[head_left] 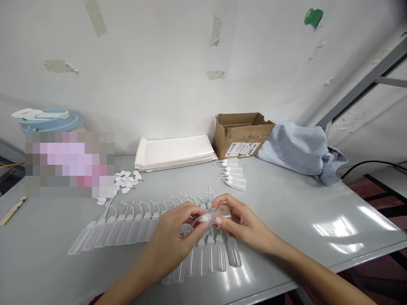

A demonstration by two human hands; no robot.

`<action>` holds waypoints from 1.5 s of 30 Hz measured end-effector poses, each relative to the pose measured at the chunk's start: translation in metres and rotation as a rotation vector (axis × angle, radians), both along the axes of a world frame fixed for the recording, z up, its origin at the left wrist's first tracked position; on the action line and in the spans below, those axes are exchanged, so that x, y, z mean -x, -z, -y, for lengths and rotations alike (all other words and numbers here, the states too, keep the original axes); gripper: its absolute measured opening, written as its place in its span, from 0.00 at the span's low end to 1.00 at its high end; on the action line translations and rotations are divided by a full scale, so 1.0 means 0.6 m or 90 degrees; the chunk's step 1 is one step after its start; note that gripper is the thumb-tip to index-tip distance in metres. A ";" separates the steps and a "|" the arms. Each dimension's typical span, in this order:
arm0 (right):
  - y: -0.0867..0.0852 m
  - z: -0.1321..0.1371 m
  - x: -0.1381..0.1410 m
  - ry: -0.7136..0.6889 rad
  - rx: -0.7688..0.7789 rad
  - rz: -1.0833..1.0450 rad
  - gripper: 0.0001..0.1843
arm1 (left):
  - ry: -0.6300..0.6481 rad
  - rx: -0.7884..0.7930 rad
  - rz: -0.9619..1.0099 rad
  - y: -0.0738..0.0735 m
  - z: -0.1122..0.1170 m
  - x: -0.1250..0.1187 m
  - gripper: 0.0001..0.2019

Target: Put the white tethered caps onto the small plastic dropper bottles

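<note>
My right hand (243, 222) holds the clear body of a small plastic squeeze bottle (224, 214), which lies sideways with its white cap end to the left. The fingers of my left hand (176, 233) close around that cap end, where a thin white tube curves off. Below the hands stretches a long row of squeeze bottles (121, 231) with white caps and thin tubes, partly hidden by my left hand. A second row of clear bottles (210, 254) lies nearer the front edge, under and beside my wrists.
Loose white caps (127, 180) are heaped at left, beside a blurred patch. A stack of white envelopes (174, 152), a cardboard box (243, 135) and a light blue cloth (292, 148) line the wall. Several capped bottles (233, 173) lie before the box.
</note>
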State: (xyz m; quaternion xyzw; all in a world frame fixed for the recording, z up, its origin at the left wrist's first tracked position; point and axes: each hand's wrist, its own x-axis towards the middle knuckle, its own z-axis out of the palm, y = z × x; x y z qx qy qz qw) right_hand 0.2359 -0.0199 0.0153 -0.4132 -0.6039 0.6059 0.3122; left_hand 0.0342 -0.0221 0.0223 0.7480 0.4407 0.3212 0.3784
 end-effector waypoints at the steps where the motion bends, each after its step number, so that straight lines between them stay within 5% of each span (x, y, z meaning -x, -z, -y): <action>1: -0.001 -0.001 -0.001 0.018 -0.049 0.029 0.15 | -0.018 0.053 0.013 -0.004 -0.001 0.001 0.04; 5: -0.002 -0.003 -0.005 0.077 -0.227 0.095 0.10 | -0.055 0.197 0.072 -0.014 -0.006 0.003 0.07; 13: -0.002 -0.002 -0.003 0.087 -0.162 0.073 0.10 | -0.044 0.282 0.106 -0.008 -0.007 0.002 0.08; 22: 0.002 -0.001 -0.005 0.088 -0.246 0.031 0.08 | 0.037 0.382 0.110 -0.019 -0.012 0.013 0.15; 27: 0.003 0.000 -0.006 0.090 -0.257 0.063 0.08 | 0.031 0.290 0.045 -0.020 -0.004 0.008 0.14; 33: -0.003 -0.002 -0.005 0.084 -0.152 0.063 0.16 | 0.039 -0.216 -0.078 0.009 0.005 -0.001 0.05; 36: -0.005 -0.004 -0.004 0.080 -0.088 0.065 0.20 | 0.049 -0.341 -0.084 0.019 0.006 -0.002 0.07; 39: -0.006 -0.004 -0.005 0.073 -0.085 0.041 0.19 | 0.034 -0.302 -0.068 0.016 0.007 -0.002 0.07; 45: -0.009 -0.001 -0.010 0.065 -0.137 -0.017 0.12 | 0.028 -0.037 -0.037 -0.004 0.008 -0.003 0.08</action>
